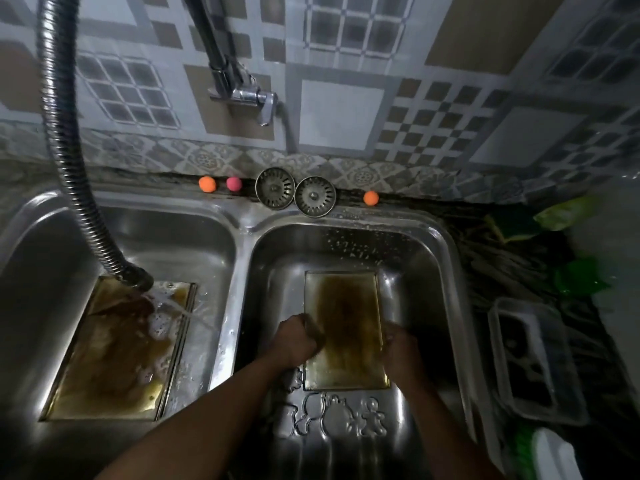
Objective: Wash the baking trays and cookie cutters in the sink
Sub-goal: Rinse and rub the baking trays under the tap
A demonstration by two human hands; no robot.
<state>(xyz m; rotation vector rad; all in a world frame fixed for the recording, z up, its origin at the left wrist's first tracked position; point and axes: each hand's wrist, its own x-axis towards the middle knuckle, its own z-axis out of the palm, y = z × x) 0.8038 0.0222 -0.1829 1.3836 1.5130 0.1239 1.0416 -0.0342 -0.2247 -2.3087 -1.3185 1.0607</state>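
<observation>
A greasy brown baking tray (346,306) lies in the right sink basin (440,271). My left hand (294,341) grips a brownish scrubbing pad (317,332) pressed on the tray's left side. My right hand (403,351) holds the tray's right rim. Several metal cookie cutters (332,415) lie on the basin floor just in front of the tray. A second dirty tray (114,355) sits in the left basin (194,237), where water runs onto it from the flexible hose (69,150).
Two sink strainers (294,192) and small orange and pink balls (207,184) line the back ledge under the wall tap (249,95). On the dark counter at right stand a clear plastic container (533,362), green items (578,277) and a white bottle (557,459).
</observation>
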